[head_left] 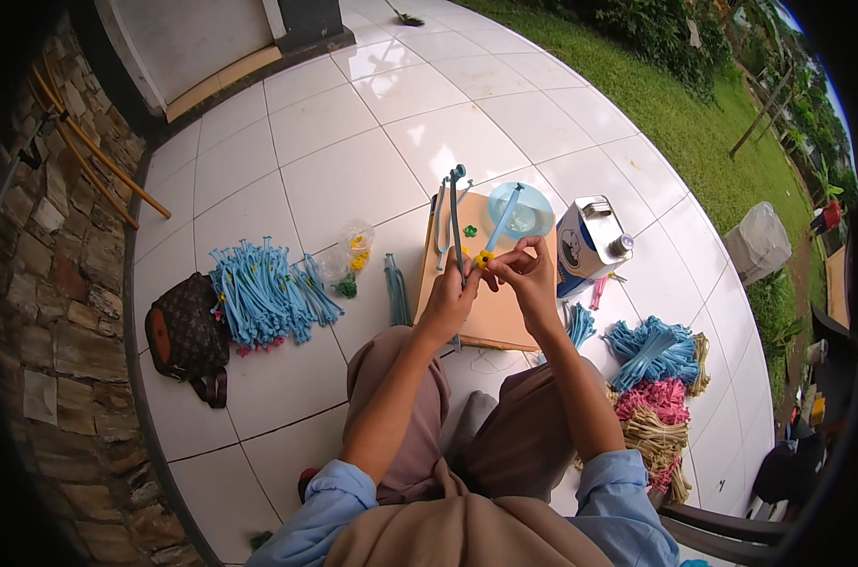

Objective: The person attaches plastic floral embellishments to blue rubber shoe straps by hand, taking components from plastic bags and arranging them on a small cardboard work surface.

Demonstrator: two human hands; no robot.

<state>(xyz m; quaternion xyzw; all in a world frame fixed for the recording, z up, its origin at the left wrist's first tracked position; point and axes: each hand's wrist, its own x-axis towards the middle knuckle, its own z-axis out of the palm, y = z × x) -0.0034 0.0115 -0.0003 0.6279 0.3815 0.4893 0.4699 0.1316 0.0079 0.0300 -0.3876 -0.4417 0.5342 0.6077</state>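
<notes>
The yellow flower piece [485, 257] is held in the air over the middle of the tan board [501, 317], at the lower end of a light blue strip [505, 220]. The right hand [527, 276] has thumb and forefinger pinched together on the flower piece. The left hand [450, 300] has its fingers closed around a long dark strip [456, 222]; whether its fingertips also touch the flower piece cannot be told.

A shallow bowl [545, 218] sits at the board's far right corner; a green flower piece [471, 231] lies toward the far edge. A metal can [578, 250] stands just beside the right edge.

Risks, as judged: a loosened right pinch could drop the small flower piece; the dark strip, upright beside the blue one, could snag it; a rightward elbow or wrist swing could knock bowl or can.
</notes>
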